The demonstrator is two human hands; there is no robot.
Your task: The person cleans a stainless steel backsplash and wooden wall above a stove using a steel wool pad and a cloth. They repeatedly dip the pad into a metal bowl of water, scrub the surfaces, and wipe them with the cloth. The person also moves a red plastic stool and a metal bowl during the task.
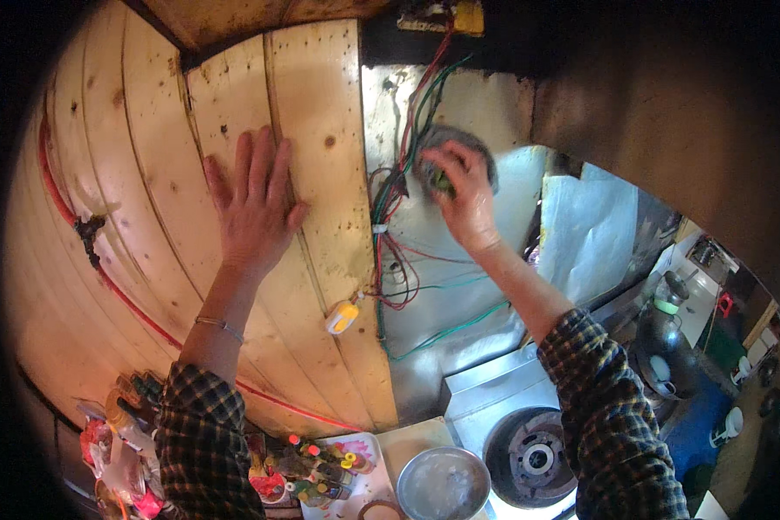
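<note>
My left hand (253, 195) lies flat against the wooden plank wall (325, 214), fingers spread, with nothing in it. To the right, my right hand (463, 201) presses a dark grey wad (484, 144) to the metal sheet wall (455, 279). The wad is blurred, so I cannot tell whether it is a cloth or a scouring pad; something greenish shows under my fingers. Just left of it runs a bundle of red and green electrical wires (390, 195), tied together. A yellow and white switch (342, 318) hangs from the wires below my left hand.
A red hose (130, 305) crosses the planks. Below stand a white tray (380, 468) with several sauce bottles (328, 471), a round metal pan (443, 484) and a burner (533, 458). Bags and jars (120, 448) crowd the lower left. A wok (666, 351) is at the right.
</note>
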